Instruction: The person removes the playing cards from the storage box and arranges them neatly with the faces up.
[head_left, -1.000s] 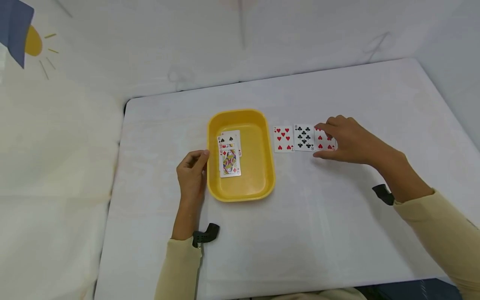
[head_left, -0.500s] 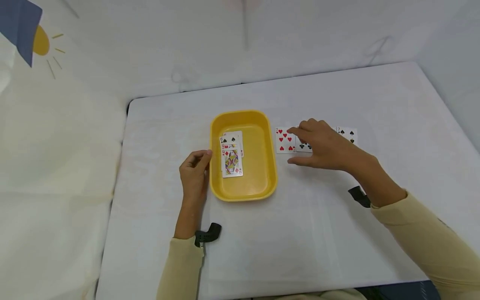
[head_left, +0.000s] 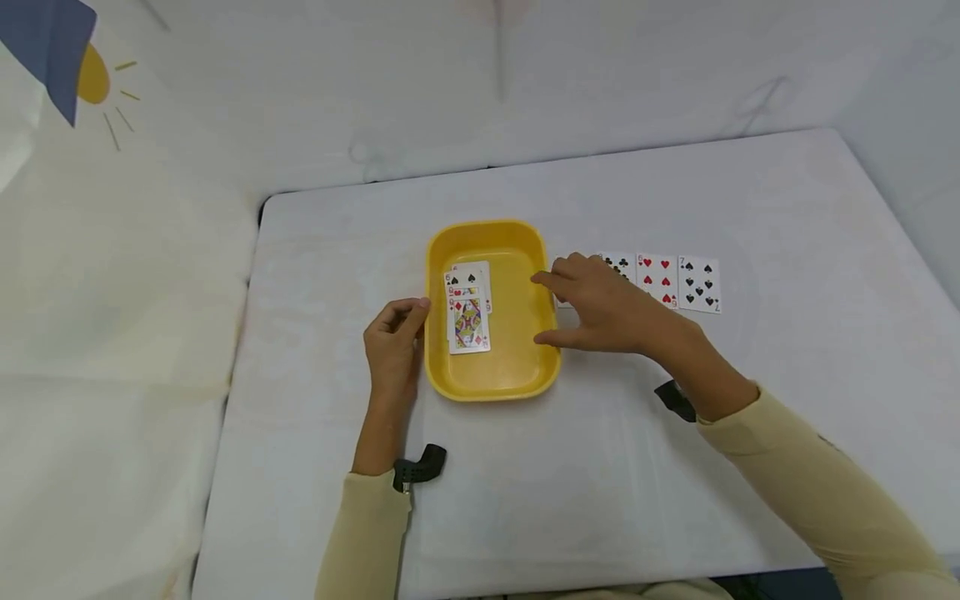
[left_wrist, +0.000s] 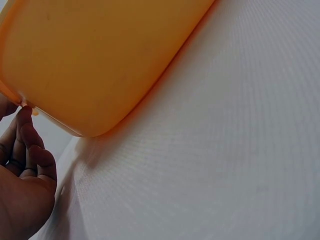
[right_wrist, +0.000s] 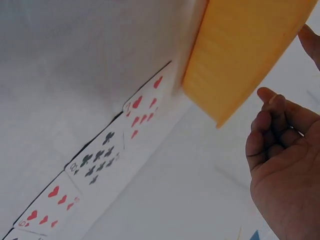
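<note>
Yellow tray (head_left: 525,250) on white table (head_left: 750,192), lying between the two hands. Inside, toward the left-hand side: small overlapped stack of cards (head_left: 468,308), face up. Queen of diamonds on top; six of spades showing at the far end; a red card edge between them, rank unreadable. Rest of tray floor bare yellow.

Left hand (head_left: 393,346) against the tray's left wall, fingers curled, fingertips (left_wrist: 22,117) touching the rim. Whether gripping or only resting against the rim: cannot tell. Nothing else held.

Right hand (head_left: 600,304) over the tray's right rim, fingers loosely spread and slightly bent, index reaching over the tray interior, thumb low beside the right wall. Holding nothing: wrist view shows empty palm and relaxed fingers (right_wrist: 272,130) just beside the tray wall (right_wrist: 245,55).

Row of cards on the table beyond and to the right of the right hand, face up, side by side: seven of hearts (right_wrist: 142,112) nearest the tray, mostly hidden under the hand in the head view; then eight of clubs (head_left: 621,265), nine of hearts (head_left: 656,279), seven of spades (head_left: 699,284) farthest out.

Black wrist mounts visible at both sleeves.
</note>
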